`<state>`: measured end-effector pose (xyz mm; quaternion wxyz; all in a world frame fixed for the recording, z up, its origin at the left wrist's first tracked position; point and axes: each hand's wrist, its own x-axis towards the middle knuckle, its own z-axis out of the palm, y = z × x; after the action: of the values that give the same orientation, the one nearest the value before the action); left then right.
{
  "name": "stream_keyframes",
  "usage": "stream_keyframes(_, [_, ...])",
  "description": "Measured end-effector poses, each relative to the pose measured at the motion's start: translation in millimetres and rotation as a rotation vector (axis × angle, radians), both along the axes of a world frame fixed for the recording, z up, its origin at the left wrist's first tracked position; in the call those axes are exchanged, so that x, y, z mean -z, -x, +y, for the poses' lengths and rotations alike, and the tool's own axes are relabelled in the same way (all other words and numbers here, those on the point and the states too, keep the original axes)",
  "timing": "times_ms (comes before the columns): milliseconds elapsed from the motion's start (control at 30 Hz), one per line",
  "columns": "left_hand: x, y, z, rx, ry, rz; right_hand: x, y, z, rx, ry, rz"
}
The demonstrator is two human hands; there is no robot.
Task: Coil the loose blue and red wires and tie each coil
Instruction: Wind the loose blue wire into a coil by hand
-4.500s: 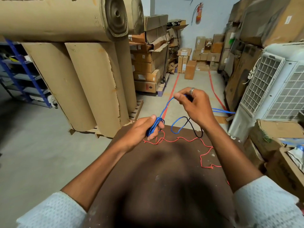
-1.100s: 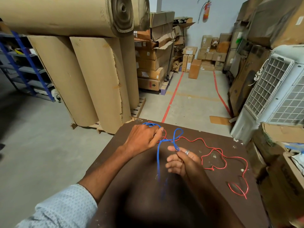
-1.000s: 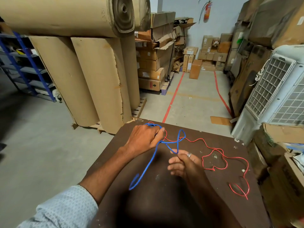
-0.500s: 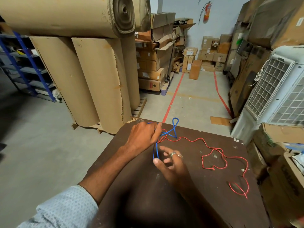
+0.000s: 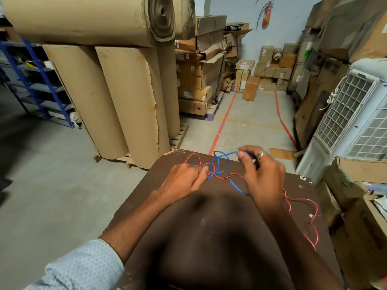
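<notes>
Both hands work at the far edge of a dark brown tabletop point(image 5: 209, 237). The left hand point(image 5: 184, 181) is curled nearly shut, thumb and forefinger pinching the blue wire point(image 5: 217, 164) where it crosses the red wire point(image 5: 301, 199). The right hand point(image 5: 263, 176) is lifted a little higher, its fingertips point(image 5: 240, 156) pinched on the far end of a blue strand; a ring point(image 5: 261, 153) sits on 1 finger.

Between the hands the blue wire forms 2 loose overlapping loops, raised just above the tabletop. A short blue tail runs from the loops toward the right hand's palm and goes under it.

The red wire lies loose and uncoiled on the tabletop. 1 arch of it shows beyond the left hand, then it runs under the blue loops, passes beneath the right wrist and wanders in wide bends to the right edge.

Beyond the tabletop stand large cardboard rolls point(image 5: 117, 97) on a pallet, stacked cartons point(image 5: 194, 72), a white cooler point(image 5: 356, 114) with a grille, and a red fire extinguisher point(image 5: 266, 14) on the far wall. A carton near the floor bears a red patch with a black arrow; other cartons carry white labels, but their writing is too small to read. Red lines point(image 5: 222, 126) mark the floor.
</notes>
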<state>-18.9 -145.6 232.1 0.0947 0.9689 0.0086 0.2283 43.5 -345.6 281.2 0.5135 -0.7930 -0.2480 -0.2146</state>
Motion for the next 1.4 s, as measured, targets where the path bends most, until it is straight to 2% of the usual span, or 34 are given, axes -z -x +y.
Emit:
stream_keyframes(200, [-13,10,-24,0.252,0.018,0.005,-3,-76,-2,-0.030,0.460,-0.148])
stream_keyframes(333, [-23,11,-40,0.353,0.265,0.001,14,-95,-1,-0.174,0.612,-0.133])
stream_keyframes(467, [-39,10,-48,0.373,0.575,-0.064,49,-84,0,-0.395,0.725,0.015])
stream_keyframes(567, [-43,3,-45,0.309,0.806,-0.101,78,-55,2,-0.569,0.716,0.137])
stream_keyframes(667, [-40,-5,-35,0.202,0.864,-0.163,84,-18,3,-0.782,0.608,0.354])
stream_keyframes(800, [-28,-10,-21,0.029,0.675,-0.289,59,21,-9,-1.033,0.450,0.615])
stream_keyframes(900, [-16,-11,-15,-0.018,0.503,-0.293,25,41,-19,-1.138,0.325,0.719])
stream_keyframes(1000, [-4,-9,-11,-0.063,0.437,-0.226,-9,44,-28,-1.099,0.207,0.732])
stream_keyframes(1200, [8,-1,-4,-0.019,0.426,-0.143,-63,3,-46,-0.777,-0.039,0.496])
stream_keyframes(1300, [2,5,-9,0.070,0.460,-0.100,-74,-34,-47,-0.599,-0.008,0.335])
stream_keyframes(1400, [-10,10,-17,0.146,0.522,-0.060,-59,-80,-41,-0.425,0.051,0.280])
